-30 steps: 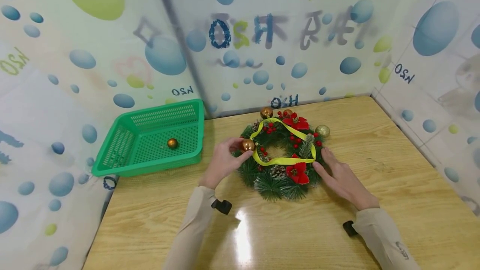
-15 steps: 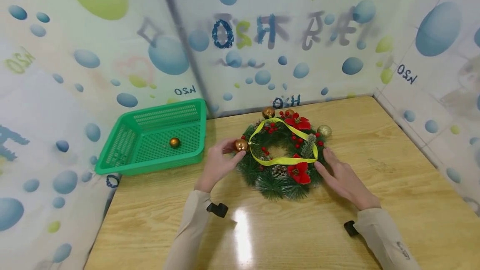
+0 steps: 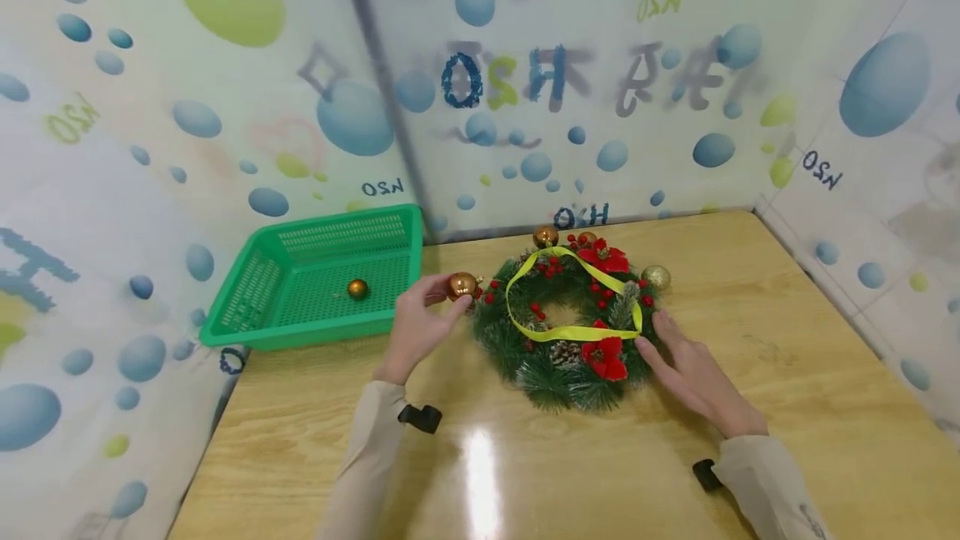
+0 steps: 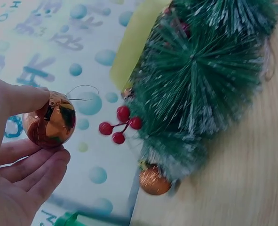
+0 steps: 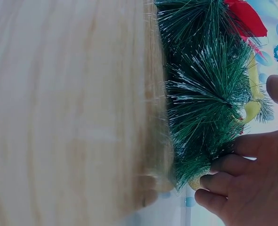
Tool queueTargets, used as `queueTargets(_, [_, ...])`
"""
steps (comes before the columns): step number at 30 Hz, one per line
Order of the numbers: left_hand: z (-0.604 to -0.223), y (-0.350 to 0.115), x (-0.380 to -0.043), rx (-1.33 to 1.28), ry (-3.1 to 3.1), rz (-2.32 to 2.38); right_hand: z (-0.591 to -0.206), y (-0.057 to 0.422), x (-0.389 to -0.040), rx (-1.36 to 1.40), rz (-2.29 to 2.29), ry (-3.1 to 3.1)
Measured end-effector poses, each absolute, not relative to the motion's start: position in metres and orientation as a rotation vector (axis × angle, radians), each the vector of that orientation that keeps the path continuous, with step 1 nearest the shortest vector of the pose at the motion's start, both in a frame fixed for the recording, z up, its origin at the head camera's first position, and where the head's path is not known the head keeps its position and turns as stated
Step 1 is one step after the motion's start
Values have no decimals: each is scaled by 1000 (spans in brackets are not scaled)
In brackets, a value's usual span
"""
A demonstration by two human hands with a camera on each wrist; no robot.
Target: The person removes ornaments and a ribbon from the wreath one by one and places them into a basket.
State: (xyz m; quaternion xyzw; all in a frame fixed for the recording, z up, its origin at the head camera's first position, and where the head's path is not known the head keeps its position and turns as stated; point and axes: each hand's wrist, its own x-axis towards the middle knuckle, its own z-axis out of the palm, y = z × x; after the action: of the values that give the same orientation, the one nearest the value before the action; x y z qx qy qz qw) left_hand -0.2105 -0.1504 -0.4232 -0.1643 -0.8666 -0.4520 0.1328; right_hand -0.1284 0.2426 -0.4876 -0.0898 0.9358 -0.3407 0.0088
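Pinching a copper bauble (image 3: 462, 285) between thumb and fingertips, the left hand (image 3: 417, 325) holds it just clear of the wreath's (image 3: 573, 319) left edge, at the frame's centre; a second ago that bauble sat against the greenery, so it now looks detached. Round as it is, the bauble has no long axis, though its thin hanging loop points away from the palm in the left wrist view. The right hand (image 3: 693, 373) lies relaxed, fingers straight, steadying the wreath's right rim on the wooden surface (image 3: 787, 407). Left of centre, a green basket (image 3: 247, 294) holds another bauble (image 3: 357, 289).
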Motion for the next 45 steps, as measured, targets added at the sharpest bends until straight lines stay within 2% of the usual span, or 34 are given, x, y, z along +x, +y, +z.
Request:
queueTargets(15, [-425, -182, -212, -325, -2494, -1351, -494, 245, -116, -232, -1076, 2925])
queueTargets(30, [-405, -243, -226, -179, -2502, -1359, -497, 244, -116, -245, -1032, 2934])
queueTargets(45, [-396, -276, -231, -104, -2511, -1245, -468, 243, -130, -284, -977, 2874])
